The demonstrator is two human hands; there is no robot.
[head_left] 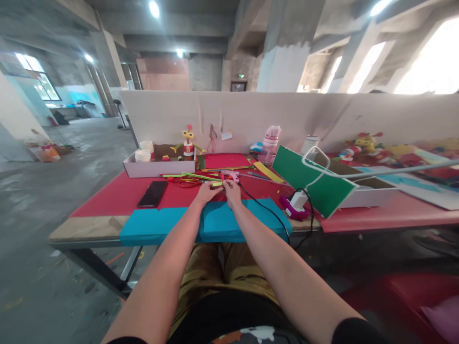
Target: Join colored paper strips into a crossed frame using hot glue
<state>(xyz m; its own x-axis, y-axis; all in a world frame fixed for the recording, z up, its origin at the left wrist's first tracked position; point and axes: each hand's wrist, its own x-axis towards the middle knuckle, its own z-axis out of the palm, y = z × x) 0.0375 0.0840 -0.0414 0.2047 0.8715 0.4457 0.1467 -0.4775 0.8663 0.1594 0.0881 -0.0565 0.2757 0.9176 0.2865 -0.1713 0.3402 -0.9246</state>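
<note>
Both hands meet over the table, close to the blue sheet. My left hand (pixel 208 192) is closed, its fingertips pinching a small yellow-green piece (pixel 217 184) that looks like paper or foam. Beside it, my right hand (pixel 232 192) is closed too, with its fingertips at the right end of that piece. A small red bit (pixel 222 177) rises between the fingertips; which hand grips it I cannot tell. Just behind the right hand lies a pink glue gun (pixel 232 176) with a black cord. Red-handled scissors (pixel 189 182) and green strips (pixel 191 175) lie behind the left hand.
A black phone (pixel 152 194) lies at left. Behind it, a white box (pixel 158 168) holds paper cups and a yellow-headed figure (pixel 187 143). At right are a purple power socket (pixel 294 208), a tilted green board (pixel 311 184) and a grey bar (pixel 394 171). A pink bottle (pixel 270 145) stands behind.
</note>
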